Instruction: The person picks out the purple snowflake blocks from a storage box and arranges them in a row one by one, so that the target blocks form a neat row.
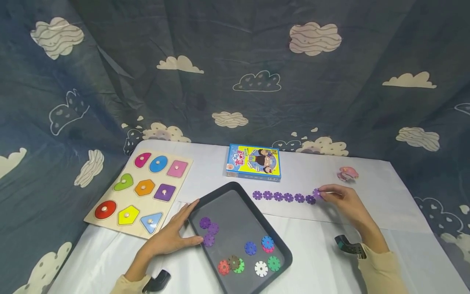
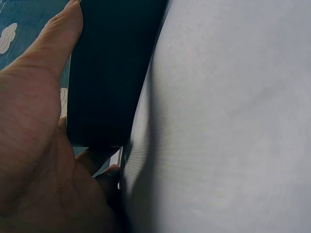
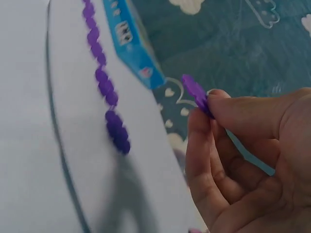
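The right hand [image 1: 343,198] pinches a purple disc [image 3: 195,92] at the end of the purple row [image 1: 282,196] (discs edge to edge). The left hand [image 1: 172,237], fingers straight, rests against the dark tray [image 1: 235,188] on the counter [image 1: 312,253].

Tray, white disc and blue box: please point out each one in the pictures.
tray [image 1: 235,185], head view, on its far rim
white disc [image 1: 261,268], head view, on its middle
blue box [image 1: 254,161], head view, on its top face

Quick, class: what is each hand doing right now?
Left hand: open, fingers resting on the black tray rim.
Right hand: pinching a purple disc.
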Tool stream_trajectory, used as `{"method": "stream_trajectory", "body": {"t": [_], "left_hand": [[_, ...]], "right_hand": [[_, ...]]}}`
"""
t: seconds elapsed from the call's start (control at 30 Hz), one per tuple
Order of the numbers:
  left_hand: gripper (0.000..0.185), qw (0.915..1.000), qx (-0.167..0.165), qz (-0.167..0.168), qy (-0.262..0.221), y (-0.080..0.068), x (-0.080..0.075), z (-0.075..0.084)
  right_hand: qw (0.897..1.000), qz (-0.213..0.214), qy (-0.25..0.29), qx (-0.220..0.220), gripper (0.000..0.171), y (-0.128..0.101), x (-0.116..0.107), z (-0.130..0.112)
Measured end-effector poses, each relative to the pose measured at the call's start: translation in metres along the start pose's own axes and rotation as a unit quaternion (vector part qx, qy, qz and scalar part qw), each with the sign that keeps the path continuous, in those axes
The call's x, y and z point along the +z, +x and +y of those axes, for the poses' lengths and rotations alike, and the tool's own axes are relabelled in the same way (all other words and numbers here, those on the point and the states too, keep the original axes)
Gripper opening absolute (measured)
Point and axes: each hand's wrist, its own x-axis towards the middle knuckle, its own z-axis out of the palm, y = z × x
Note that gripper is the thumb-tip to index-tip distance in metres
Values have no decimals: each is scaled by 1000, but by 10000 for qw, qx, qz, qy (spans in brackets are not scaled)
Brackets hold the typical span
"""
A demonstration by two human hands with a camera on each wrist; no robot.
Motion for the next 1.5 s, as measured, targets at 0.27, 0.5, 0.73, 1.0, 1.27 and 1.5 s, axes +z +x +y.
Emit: {"method": "stream_trajectory", "body": {"t": [0.27,0.5,0.73,1.0,1.27,1.5], "left_hand": [[105,10000,-40,-25,15,0,0,0],[103,10000,51,-12,-10,1,1,1],[102,10000,42,-27,-30,2,4,3],[103,10000,-13,-66,-12,2,1,4],[103,10000,-12,-42,-21,1,0,3],[103,10000,-34,-42,-5,0,-1,1]], "right_hand": [[9978,-61,-490,436,37,-1,-2,9],[9913,-176,-948,894,35,-1,1,20],[9886,33,-1163,956,31,-2,3,25],[9857,247,-1404,894,27,-1,8,20],[9848,237,-1431,957,28,1,11,20],[9850,275,-1420,944,25,4,15,22]]}}
